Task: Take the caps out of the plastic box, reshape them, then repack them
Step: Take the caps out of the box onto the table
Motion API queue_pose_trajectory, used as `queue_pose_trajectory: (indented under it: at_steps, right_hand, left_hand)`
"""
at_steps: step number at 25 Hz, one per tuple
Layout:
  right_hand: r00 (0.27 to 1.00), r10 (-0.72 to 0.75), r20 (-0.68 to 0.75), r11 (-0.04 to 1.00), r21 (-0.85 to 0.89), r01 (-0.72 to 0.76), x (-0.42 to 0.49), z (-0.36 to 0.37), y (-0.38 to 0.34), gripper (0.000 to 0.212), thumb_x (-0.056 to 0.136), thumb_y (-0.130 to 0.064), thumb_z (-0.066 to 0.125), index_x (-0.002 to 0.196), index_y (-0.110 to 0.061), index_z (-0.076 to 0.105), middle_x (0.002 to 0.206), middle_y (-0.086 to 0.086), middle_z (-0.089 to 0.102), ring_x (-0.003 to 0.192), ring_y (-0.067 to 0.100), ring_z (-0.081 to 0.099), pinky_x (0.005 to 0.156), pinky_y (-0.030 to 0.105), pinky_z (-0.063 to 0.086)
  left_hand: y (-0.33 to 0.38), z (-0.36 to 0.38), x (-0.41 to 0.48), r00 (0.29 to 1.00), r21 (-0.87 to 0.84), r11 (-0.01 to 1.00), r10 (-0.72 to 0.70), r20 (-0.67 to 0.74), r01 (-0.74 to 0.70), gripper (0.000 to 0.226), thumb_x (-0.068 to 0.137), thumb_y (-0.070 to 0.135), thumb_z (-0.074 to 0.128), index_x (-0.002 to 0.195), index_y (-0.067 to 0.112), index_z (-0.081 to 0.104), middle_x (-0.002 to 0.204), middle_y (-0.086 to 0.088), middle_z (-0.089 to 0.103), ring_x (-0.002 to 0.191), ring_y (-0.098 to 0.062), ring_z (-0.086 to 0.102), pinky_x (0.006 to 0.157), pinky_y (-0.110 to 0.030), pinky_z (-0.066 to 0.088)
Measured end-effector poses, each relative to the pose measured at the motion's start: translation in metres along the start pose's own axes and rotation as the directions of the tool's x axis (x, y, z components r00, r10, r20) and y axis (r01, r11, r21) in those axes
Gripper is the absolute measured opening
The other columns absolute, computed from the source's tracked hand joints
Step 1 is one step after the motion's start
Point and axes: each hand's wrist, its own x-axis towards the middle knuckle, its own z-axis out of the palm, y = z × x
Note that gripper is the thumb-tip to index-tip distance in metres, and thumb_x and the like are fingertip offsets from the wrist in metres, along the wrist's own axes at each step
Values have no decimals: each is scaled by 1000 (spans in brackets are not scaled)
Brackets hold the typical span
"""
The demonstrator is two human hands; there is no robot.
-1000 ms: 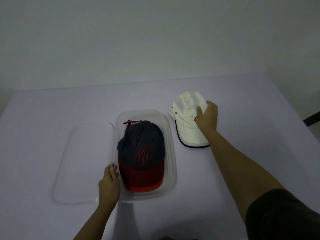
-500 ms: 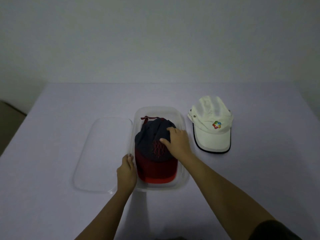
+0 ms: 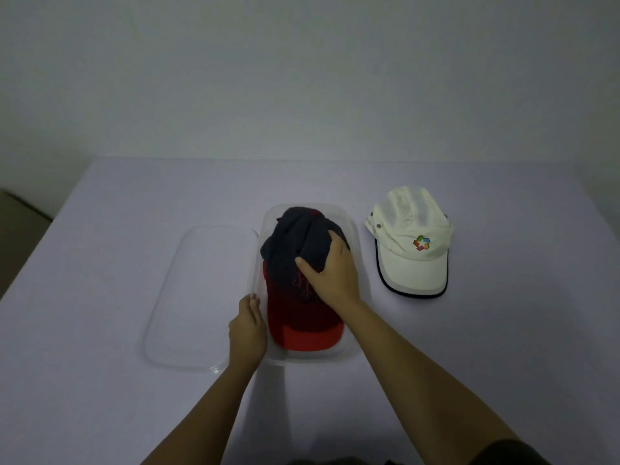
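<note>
Navy cap [image 3: 288,243] newly bunched within right grip [image 3: 330,273]; left grip [image 3: 247,330] still grasping box [image 3: 356,229] rim

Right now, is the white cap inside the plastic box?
No, the white cap lies on the table to the right of the plastic box.

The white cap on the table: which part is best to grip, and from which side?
Probably the crown of the white cap, pinched from above. The cap lies apart from the plastic box, its brim flat on the table toward the person, so the soft raised crown offers folds to hold.
</note>
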Motion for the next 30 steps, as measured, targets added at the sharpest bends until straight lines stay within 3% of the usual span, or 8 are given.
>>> queue_pose_trajectory:
  at_steps: [3, 8, 13, 16, 20, 24, 27, 30]
  right_hand:
    - [984, -78, -160, 988, 120, 97, -3, -29, -11, 76, 74, -44, 70, 133, -8, 37, 129, 8, 49, 118, 22, 49, 99, 38, 44]
    - [925, 81, -372, 937, 345, 57, 4, -119, -8, 47, 78, -45, 67, 117, -23, 51, 107, -13, 58, 102, -5, 54, 91, 18, 46]
    - [912, 299, -280, 870, 472, -140, -27, -177, 75, 40, 69, -41, 69, 104, -24, 60, 102, -6, 65, 96, 17, 62, 86, 43, 55]
    - [896, 376, -235, 870, 424, -254, -58, -163, 117, 51, 66, -45, 69, 108, -19, 59, 103, 0, 65, 98, 23, 63, 85, 43, 54]
    - [862, 471, -185, 843, 381, -379, -80, -124, 136, 46, 79, -35, 71, 118, -18, 52, 109, -1, 58, 102, 20, 58, 88, 38, 52]
    - [842, 380, -383, 924, 195, -328, -67, -106, 122, 69, 78, -44, 63, 129, -3, 43, 117, 6, 46, 109, 20, 44, 93, 30, 39]
    - [850, 198, -489, 979, 51, -198, -42, -95, 88, 53, 87, -32, 59, 129, -3, 45, 124, 14, 49, 116, 21, 44, 98, 23, 34]
    - [982, 9, -191, 996, 87, 8, -19, -73, 46, 42, 92, -22, 54, 130, -6, 45, 126, 11, 51, 115, 18, 48, 101, 31, 41]
  left_hand:
    - [-1, 4, 1, 999, 15, 1000, 6, 34, -6, 40, 102, 26, 26, 127, 2, 46, 117, -20, 63, 104, -37, 62, 93, -45, 48]
    - [-8, -1, 9, 1000, 29, 1000, 10, -3, -10, 41, 102, 29, 26, 127, 3, 47, 118, -20, 63, 104, -38, 61, 94, -48, 47]
    - [-11, 2, 10, 1000, 38, 999, 0, 0, 0, 42, 102, 30, 27, 128, 4, 47, 118, -20, 62, 105, -38, 61, 93, -48, 47]
    - [-9, 3, 8, 1000, 32, 999, 3, -5, -3, 42, 102, 29, 27, 128, 3, 47, 118, -20, 62, 105, -38, 61, 94, -49, 47]
    - [-6, 3, 8, 1000, 23, 1000, -3, 0, 3, 40, 102, 29, 27, 125, 4, 48, 117, -19, 62, 104, -37, 61, 93, -49, 47]
    - [-3, 2, 4, 1000, 19, 1000, -16, -4, 16, 42, 102, 30, 27, 125, 4, 49, 117, -19, 62, 104, -37, 61, 94, -48, 47]
    - [-2, 3, 2, 1000, 3, 1000, -23, -4, 23, 40, 102, 28, 28, 125, 4, 49, 118, -18, 62, 105, -36, 61, 94, -47, 47]
    - [2, 1, 0, 1000, 0, 1000, -27, -14, 27, 39, 102, 28, 28, 124, 4, 50, 117, -18, 63, 104, -36, 62, 93, -45, 47]
